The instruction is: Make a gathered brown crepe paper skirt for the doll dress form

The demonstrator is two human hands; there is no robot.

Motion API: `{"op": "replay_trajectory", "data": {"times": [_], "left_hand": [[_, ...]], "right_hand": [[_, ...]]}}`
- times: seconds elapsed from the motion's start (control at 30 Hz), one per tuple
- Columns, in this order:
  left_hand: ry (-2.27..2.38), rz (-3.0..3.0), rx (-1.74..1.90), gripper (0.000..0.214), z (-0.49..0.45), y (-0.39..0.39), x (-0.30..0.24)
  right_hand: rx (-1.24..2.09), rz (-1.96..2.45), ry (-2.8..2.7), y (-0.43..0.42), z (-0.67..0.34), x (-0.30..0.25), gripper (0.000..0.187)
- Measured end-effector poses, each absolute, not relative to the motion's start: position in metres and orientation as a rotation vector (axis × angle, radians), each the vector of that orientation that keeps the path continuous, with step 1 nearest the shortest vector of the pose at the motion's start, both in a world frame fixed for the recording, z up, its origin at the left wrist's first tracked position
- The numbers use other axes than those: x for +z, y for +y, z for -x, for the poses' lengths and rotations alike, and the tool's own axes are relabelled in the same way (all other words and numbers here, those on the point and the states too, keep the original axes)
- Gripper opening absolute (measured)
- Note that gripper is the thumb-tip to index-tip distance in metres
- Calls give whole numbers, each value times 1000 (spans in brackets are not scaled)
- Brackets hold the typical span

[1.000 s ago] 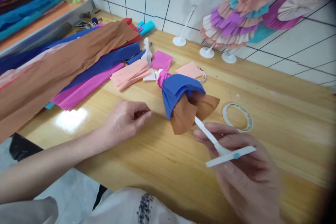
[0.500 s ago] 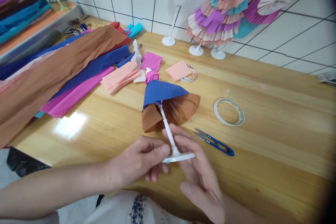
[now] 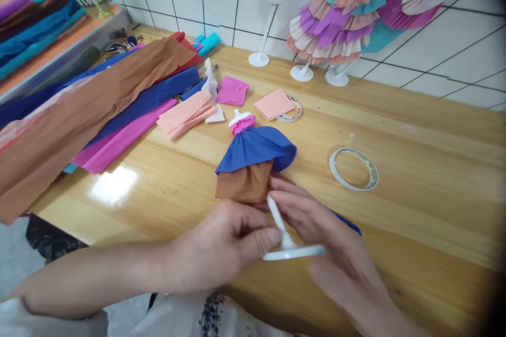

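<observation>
A small white mannequin stand (image 3: 290,251) wears a crepe-paper dress: pink bodice, blue skirt (image 3: 256,148), brown underskirt (image 3: 245,184). It tilts away from me over the wooden table (image 3: 415,221). My left hand (image 3: 225,245) pinches the round base and pole with thumb and fingers. My right hand (image 3: 328,237) is closed around the pole from the right, fingertips touching the brown paper. Blue snips (image 3: 350,224) lie mostly hidden behind my right hand.
Long crepe-paper strips in brown (image 3: 90,100), blue and magenta lie at the left. Folded pink pieces (image 3: 274,103), a tape ring (image 3: 353,168) and a bead ring sit mid-table. Finished ruffled dresses on stands (image 3: 332,37) line the tiled wall.
My left hand came from the table to the stand's base. The dress swung from lying on its side toward upright, and my right hand shifted its hold on the pole, covering the snips.
</observation>
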State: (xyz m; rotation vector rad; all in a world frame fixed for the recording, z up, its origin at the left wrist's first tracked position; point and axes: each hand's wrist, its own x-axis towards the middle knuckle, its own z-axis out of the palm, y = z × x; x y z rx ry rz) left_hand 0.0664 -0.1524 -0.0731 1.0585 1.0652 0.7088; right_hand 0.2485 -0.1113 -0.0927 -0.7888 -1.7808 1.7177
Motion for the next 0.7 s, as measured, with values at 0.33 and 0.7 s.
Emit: {"op": "replay_trajectory", "data": {"times": [0.33,0.7], "left_hand": [[1446,-1966,1003,17,-26,-167,-60],[1792,-2521,588,22,-15,-124,-81]], "right_hand": [[1848,808,-1708,-99,-264,-106,37],[1456,990,-2070,-88,-260,-96,27]]}}
